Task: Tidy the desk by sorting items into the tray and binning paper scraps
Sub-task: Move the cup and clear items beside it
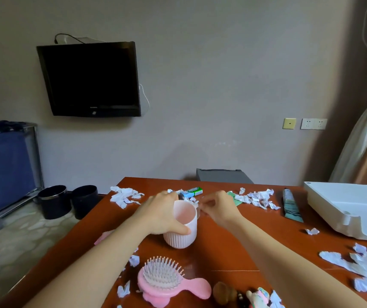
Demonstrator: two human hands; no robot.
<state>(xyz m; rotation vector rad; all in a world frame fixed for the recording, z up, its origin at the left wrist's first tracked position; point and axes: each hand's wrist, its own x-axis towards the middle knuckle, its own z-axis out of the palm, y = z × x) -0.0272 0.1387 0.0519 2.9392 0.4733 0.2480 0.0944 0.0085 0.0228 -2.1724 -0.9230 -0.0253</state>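
A pale pink ribbed cup [181, 237] stands upright in the middle of the red-brown desk [244, 241]. My left hand [160, 213] wraps around its left side and rim. My right hand [219, 207] hovers just right of the cup's rim with fingers pinched together; what it pinches is too small to tell. The white tray [333, 207] sits at the right edge of the desk. Torn white paper scraps [259, 197] lie in heaps behind the cup, more scraps [123, 196] at the far left, and a further pile of scraps [356, 265] lies at the near right.
A pink hairbrush [167, 283] lies near the front edge beside a brown wooden object [223, 291] and a small figurine [258, 296]. A green gum pack [191, 192] and a dark tube [291, 205] lie at the back. Two black bins [69, 203] stand on the floor at left.
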